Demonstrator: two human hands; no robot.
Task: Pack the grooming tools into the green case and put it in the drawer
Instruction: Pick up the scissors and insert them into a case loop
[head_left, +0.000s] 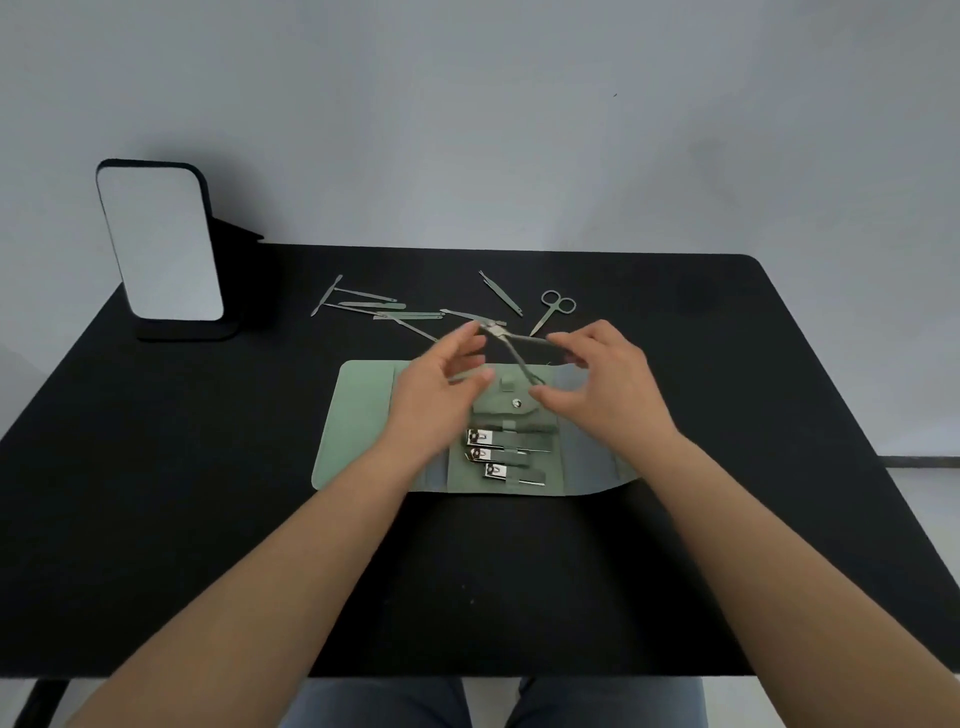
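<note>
The green case (358, 415) lies unfolded flat in the middle of the black table, with three nail clippers (498, 454) strapped in its centre panel. Above the case both hands hold a grey nipper (511, 345) with its two handles spread apart. My left hand (441, 387) pinches the jaw end. My right hand (602, 384) grips one handle; the other handle hangs down between the hands. Loose tools lie behind: small scissors (555, 307), tweezers (501, 292) and several thin files and pushers (379, 309).
A mirror on a black stand (161, 244) is upright at the table's back left corner. The black table (779, 415) ends at a grey wall behind. No drawer is in view. My knees show below the front edge.
</note>
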